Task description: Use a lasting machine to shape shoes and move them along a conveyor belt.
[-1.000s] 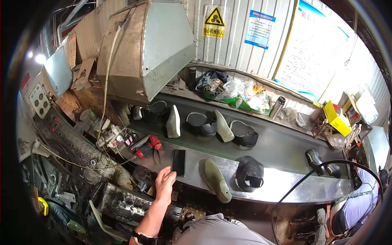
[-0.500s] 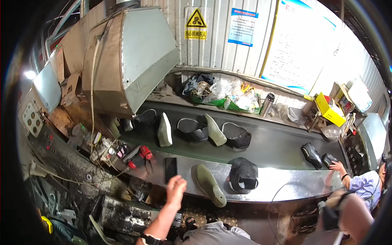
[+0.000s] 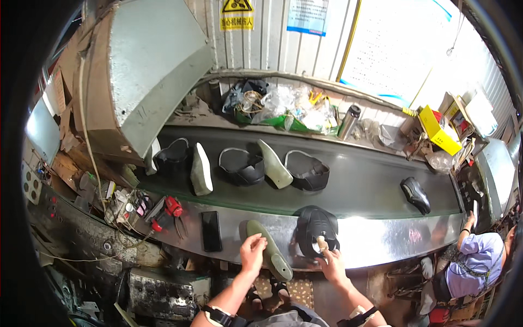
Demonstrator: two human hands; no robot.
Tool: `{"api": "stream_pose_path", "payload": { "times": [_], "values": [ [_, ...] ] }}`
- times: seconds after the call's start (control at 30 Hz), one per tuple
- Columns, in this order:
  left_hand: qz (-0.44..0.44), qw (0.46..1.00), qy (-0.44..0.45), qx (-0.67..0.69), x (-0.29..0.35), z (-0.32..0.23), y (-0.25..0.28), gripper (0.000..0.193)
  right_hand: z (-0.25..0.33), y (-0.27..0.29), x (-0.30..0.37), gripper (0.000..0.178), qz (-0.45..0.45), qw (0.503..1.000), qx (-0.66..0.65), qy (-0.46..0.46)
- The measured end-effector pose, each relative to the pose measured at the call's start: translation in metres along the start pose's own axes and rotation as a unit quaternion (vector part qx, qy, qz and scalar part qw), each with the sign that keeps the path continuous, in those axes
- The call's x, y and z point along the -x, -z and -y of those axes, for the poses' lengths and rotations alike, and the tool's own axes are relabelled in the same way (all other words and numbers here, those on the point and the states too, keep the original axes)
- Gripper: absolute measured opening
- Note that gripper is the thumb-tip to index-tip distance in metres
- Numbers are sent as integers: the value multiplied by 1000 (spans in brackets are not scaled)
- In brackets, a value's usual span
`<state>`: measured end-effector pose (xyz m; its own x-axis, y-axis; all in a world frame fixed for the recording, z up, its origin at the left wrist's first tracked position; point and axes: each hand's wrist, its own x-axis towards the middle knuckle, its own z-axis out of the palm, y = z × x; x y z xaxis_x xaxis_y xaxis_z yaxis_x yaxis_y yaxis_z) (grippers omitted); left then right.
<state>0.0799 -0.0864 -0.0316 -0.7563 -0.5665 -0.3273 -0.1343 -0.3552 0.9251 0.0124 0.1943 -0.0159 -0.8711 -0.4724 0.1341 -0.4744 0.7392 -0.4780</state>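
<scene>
Rising behind everything, a ribbed wall (image 3: 267, 43) is backing the dark belt (image 3: 365, 185), which is stretching from left to right across the middle. Along its near side a metal ledge (image 3: 403, 231) is shining, while a boxy hood (image 3: 158, 65) is overhanging the belt's left end. A poster (image 3: 392, 43) is covering part of the wall on the right. Below it, at the far right, a co-worker (image 3: 479, 261) in a light purple shirt is facing away. Three pale lasts (image 3: 201, 169) and three black uppers (image 3: 310, 174) are alternating along the belt, and one black shoe (image 3: 415, 195) is lying well apart near its right end. On the ledge, the near upper (image 3: 316, 220) is sitting just right of the green last (image 3: 274, 256), whose near end is jutting over the edge. The right hand (image 3: 332, 266) is touching the near upper at its opening; I cannot tell whether the fingers are clamping it. The left hand (image 3: 252, 256), fingers curling, is overlapping the green last; whether it is gripping, I cannot tell. Left of that last, a phone (image 3: 211, 231) is lying flat, and red-handled pliers (image 3: 173, 206) are resting farther left.
</scene>
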Motion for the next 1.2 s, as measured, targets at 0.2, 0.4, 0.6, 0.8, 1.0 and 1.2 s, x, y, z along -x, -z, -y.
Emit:
{"api": "stream_pose_path", "payload": {
  "times": [0.2,0.4,0.6,0.8,1.0,1.2],
  "values": [
    [93,906,314,270,-38,-52,23,82,59,25,26,37,34,991,-108,75],
    [160,962,207,-84,-56,-55,31,43,81,-9,70,21,62,964,-37,255],
    [-59,920,-127,-367,-98,-11,12,29,79,-67,59,56,29,971,-125,202],
    [-163,894,-89,-409,-111,9,18,36,76,-85,44,95,75,959,-272,-28],
    [-144,883,37,-446,-65,1,21,60,35,-82,59,109,157,918,-362,-42],
    [-143,862,43,-485,-59,-2,7,75,27,-97,55,85,110,935,-331,60]
  ]
}}
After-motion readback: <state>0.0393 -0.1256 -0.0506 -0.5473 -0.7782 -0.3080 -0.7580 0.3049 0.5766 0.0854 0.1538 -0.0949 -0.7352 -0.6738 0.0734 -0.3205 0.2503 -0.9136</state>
